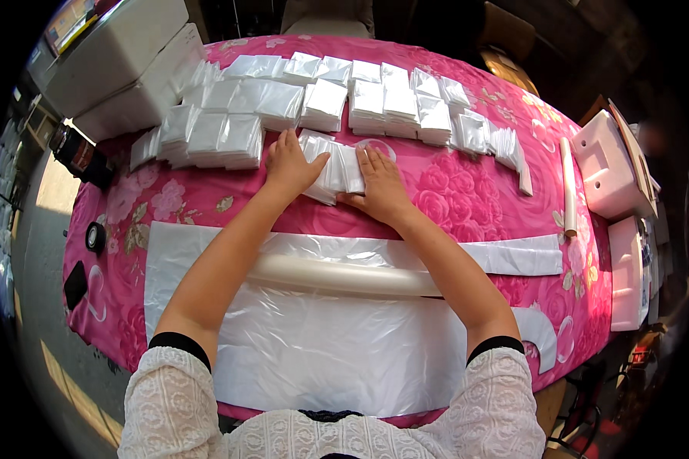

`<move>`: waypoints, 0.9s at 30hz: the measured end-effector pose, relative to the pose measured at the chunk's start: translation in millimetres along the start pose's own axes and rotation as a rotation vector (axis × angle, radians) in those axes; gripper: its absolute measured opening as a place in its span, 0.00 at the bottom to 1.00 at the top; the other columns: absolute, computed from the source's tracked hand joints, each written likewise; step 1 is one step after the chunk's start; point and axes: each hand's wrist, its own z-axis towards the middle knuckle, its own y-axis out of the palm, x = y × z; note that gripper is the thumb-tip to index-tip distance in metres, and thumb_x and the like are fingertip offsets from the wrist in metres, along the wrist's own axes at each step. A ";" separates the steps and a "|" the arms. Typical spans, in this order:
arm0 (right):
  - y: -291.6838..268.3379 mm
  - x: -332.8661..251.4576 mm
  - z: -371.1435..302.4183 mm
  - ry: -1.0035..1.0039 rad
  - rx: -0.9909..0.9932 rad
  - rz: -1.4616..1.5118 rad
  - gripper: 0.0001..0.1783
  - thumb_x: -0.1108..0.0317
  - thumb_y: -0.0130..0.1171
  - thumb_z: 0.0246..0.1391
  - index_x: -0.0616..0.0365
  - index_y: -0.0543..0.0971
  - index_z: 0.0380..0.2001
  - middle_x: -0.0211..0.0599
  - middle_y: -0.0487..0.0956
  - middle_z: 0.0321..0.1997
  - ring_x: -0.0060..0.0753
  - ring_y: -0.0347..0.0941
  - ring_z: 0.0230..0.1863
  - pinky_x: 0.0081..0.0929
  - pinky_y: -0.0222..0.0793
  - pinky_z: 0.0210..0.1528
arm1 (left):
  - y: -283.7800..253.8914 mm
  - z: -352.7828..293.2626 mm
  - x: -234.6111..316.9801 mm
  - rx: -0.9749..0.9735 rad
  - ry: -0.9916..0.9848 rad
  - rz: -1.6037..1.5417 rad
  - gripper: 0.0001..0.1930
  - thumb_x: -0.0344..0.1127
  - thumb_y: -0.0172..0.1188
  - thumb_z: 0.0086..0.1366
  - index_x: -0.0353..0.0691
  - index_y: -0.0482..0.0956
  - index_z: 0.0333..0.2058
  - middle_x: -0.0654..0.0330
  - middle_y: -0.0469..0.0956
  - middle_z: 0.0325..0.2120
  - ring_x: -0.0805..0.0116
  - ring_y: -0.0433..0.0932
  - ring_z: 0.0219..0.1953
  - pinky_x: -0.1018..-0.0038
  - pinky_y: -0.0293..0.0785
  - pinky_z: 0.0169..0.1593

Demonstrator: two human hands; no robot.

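Observation:
A short row of folded white plastic packets [331, 170] lies between my two hands on the pink floral tablecloth. My left hand [286, 167] rests against its left side, fingers stretched away from me and thumb reaching over the packets. At the right end, my right hand [381, 183] spans the outer packet, fingertips at its far side and thumb at its near edge. Just beyond my hands stand several neat stacks of similar folded packets [325, 103]. Nearer to me, a pale tube or roll [344, 277] lies across a wide white plastic sheet [321, 352], under my forearms.
White foam boxes [122, 73] are piled at the far left, with a dark jar [80, 155] beside them. A tape roll [95, 237] and black phone-like object [76, 284] lie left. Right are a thin pale tube [569, 187] and more foam boxes [614, 164].

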 end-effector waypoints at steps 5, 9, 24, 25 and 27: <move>-1.0 -3.0 1.2 0.000 0.012 -0.028 0.57 0.34 0.60 0.37 0.63 0.55 0.61 0.55 0.57 0.63 0.51 0.49 0.66 0.41 0.43 0.65 | -14.3 10.7 5.3 -0.195 -0.256 -0.101 0.50 0.65 0.63 0.42 0.27 0.61 0.53 0.38 0.65 0.50 0.46 0.65 0.54 0.64 0.65 0.54; 2.4 -3.1 1.5 0.008 0.018 -0.037 0.56 0.34 0.59 0.37 0.63 0.55 0.61 0.54 0.57 0.63 0.51 0.49 0.66 0.41 0.43 0.65 | -21.1 11.7 14.0 -0.324 -0.259 -0.064 0.51 0.69 0.62 0.40 0.28 0.62 0.51 0.38 0.65 0.48 0.46 0.66 0.52 0.64 0.67 0.52; -26.1 -19.4 -10.7 -0.005 -0.104 0.305 0.62 0.36 0.61 0.39 0.66 0.42 0.64 0.62 0.43 0.67 0.57 0.39 0.68 0.41 0.38 0.67 | -29.8 -23.3 50.8 -0.263 -0.349 -0.763 0.53 0.40 0.71 0.41 0.26 0.43 0.58 0.37 0.63 0.50 0.54 0.70 0.50 0.69 0.71 0.47; -32.3 -27.1 -21.9 -0.008 0.009 0.395 0.63 0.37 0.61 0.39 0.66 0.41 0.64 0.62 0.42 0.67 0.56 0.38 0.69 0.40 0.38 0.67 | -41.0 -34.6 53.9 -0.245 -0.336 -0.781 0.54 0.38 0.71 0.41 0.28 0.41 0.59 0.38 0.62 0.50 0.55 0.70 0.50 0.69 0.71 0.47; -55.2 -51.1 -51.5 -0.019 0.239 0.571 0.64 0.38 0.63 0.38 0.66 0.40 0.64 0.63 0.39 0.67 0.56 0.36 0.69 0.39 0.38 0.67 | -74.8 -64.4 58.5 -0.253 -0.244 -0.965 0.55 0.30 0.67 0.45 0.33 0.34 0.62 0.42 0.63 0.50 0.58 0.68 0.52 0.70 0.71 0.48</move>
